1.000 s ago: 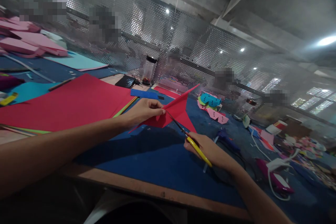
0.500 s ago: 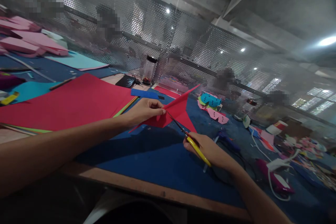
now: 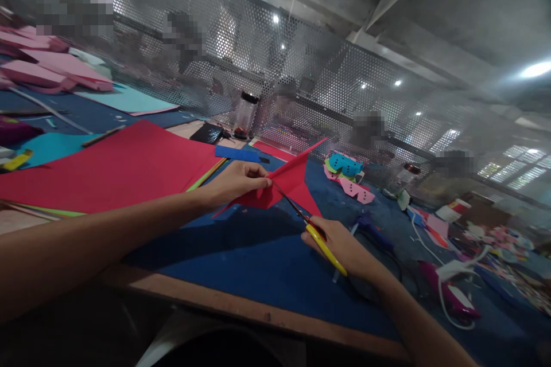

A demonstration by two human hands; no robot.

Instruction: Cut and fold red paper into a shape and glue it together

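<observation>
My left hand (image 3: 243, 180) pinches a folded red sheet (image 3: 295, 180) between thumb and fingers, holding it above the blue tabletop (image 3: 241, 258). Yellow-handled scissors (image 3: 325, 248) are in my right hand (image 3: 338, 243), its fingers wrapped round the handles. Their dark blades point up and left, with the tips at the red sheet close to my left thumb. Whether the blades are apart or together I cannot tell. To the left of my left hand lies a large red sheet (image 3: 124, 169) on top of other coloured sheets.
A blue strip (image 3: 236, 153) and a lidded clear jar (image 3: 245, 116) are behind my left hand. Stacked cut-out masks (image 3: 345, 165) lie beyond the scissors. A blue glue gun (image 3: 374, 229) and a purple tool (image 3: 450, 292) with a white cord are at right. Perforated metal panels (image 3: 314, 63) rise behind.
Almost nothing differs. Both hands, the red sheet and the scissors stay in practically the same place.
</observation>
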